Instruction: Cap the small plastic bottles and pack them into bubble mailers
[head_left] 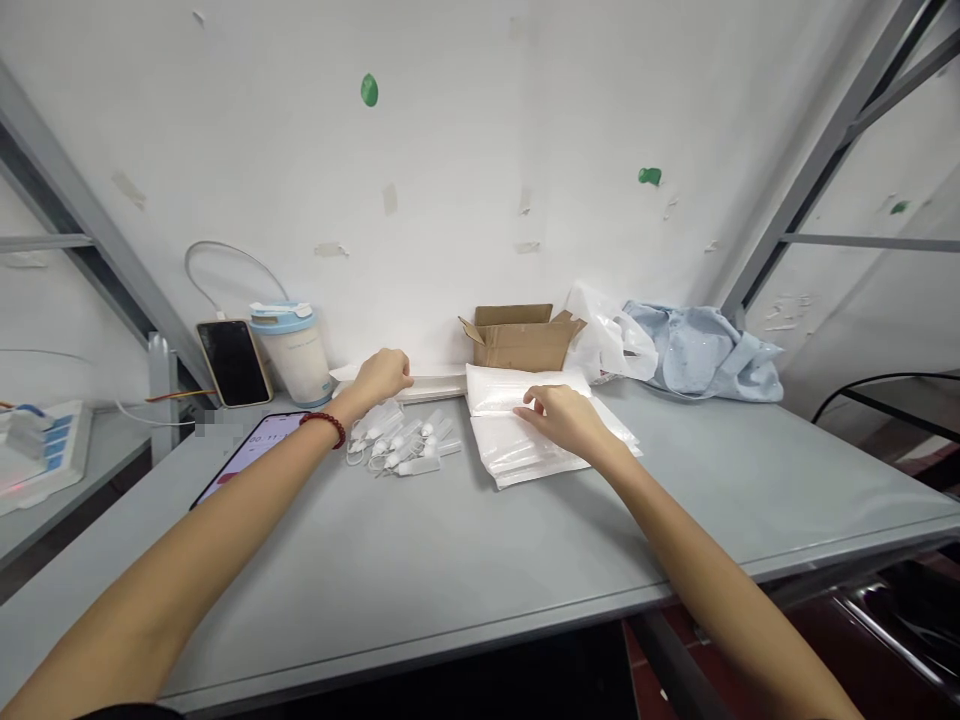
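My left hand [384, 375] is at the front of a long, low white tray or stack of strips [439, 386] by the wall. Its fingers are curled down and closed, and the fingertips are hidden from me. Just in front of it lies a loose pile of small clear plastic bottles [405, 440] with white tips and thin loops. Over a stack of white translucent plastic bags [517, 455] is my right hand [564, 415], thumb and index finger bent with a gap between them. Nothing shows in that gap.
Behind the bags stand an opened cardboard box [521, 345], a white plastic bag [604, 335] and a light blue cloth bundle [697, 355]. A lidded cup [291, 355], an upright phone [234, 362] and a flat phone [251, 455] are at left, near a power strip [49, 455].
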